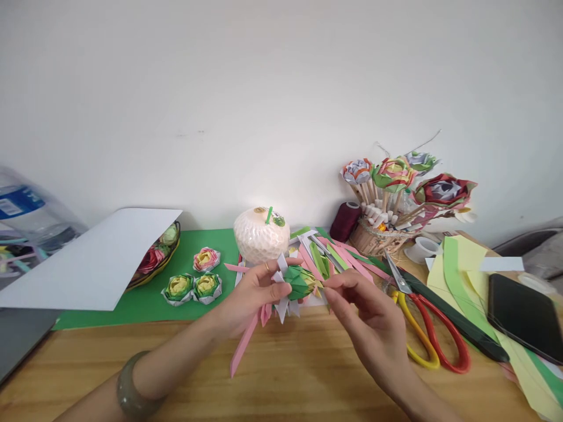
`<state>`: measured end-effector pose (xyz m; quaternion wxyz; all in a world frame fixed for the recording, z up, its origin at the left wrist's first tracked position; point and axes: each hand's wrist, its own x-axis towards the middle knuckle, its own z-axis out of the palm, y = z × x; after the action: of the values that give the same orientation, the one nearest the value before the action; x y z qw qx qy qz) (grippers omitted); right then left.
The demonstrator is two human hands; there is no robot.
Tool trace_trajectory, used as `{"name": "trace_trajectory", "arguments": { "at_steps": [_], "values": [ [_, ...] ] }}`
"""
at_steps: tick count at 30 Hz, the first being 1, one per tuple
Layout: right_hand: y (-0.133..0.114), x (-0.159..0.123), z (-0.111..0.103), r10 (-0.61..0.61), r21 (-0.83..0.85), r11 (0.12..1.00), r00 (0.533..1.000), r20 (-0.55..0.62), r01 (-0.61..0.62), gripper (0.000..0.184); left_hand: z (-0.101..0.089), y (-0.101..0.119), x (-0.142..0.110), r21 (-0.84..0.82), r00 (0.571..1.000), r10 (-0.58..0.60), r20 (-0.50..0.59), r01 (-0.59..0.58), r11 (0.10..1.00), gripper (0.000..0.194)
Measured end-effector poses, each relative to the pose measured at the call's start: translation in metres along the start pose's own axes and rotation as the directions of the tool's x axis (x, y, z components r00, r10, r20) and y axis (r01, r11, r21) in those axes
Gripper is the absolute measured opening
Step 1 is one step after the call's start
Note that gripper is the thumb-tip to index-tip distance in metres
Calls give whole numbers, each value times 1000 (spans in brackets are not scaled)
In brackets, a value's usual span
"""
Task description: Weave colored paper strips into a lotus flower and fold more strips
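Observation:
My left hand point(259, 287), with a ring on a finger, is closed around a folded paper flower point(299, 282). Its green layers surround a yellowish tip that points right, and pale lilac petals stick out near my thumb. The thumb and forefinger of my right hand point(365, 310) pinch together at that tip; what lies between them is too small to make out. Behind and under the flower lies a heap of pink, green and white paper strips point(325, 255). Three finished paper lotus flowers point(206, 286) sit to the left on a green sheet point(132, 308).
Scissors point(428, 328) with red and yellow handles lie right of my right hand, beside a black phone point(523, 313) and paper strips point(453, 264). A wrapped coconut point(261, 237), thread spool point(345, 221) and basket of paper flowers point(382, 231) stand behind. White paper point(97, 264) covers a tray at left.

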<state>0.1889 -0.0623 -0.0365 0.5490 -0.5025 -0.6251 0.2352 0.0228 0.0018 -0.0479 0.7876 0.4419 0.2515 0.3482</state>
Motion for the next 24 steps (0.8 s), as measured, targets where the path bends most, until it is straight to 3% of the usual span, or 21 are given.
{"name": "trace_trajectory", "arguments": {
  "at_steps": [3, 9, 14, 19, 24],
  "values": [
    [4, -3, 3, -71, -97, 992, 996, 53, 76, 5, 0, -3, -1, 111, 997, 75, -17, -73, 991, 52],
    [10, -2, 5, -53, -129, 989, 994, 100, 65, 6, 0, -8, -1, 278, 973, 218, -73, -190, 942, 45],
    [12, 0, 7, -31, -145, 988, 993, 117, 48, 5, 0, -12, 0, 173, 983, 164, -78, -148, 974, 42],
    [9, -2, 10, -225, -252, 944, 974, -14, 214, 12, 6, -12, -2, 34, 990, 84, -110, -81, 996, 44],
    [10, -3, 10, -254, -250, 932, 965, 63, 262, 17, 8, -13, -2, -13, 988, 79, -133, -81, 997, 46]
  ]
}}
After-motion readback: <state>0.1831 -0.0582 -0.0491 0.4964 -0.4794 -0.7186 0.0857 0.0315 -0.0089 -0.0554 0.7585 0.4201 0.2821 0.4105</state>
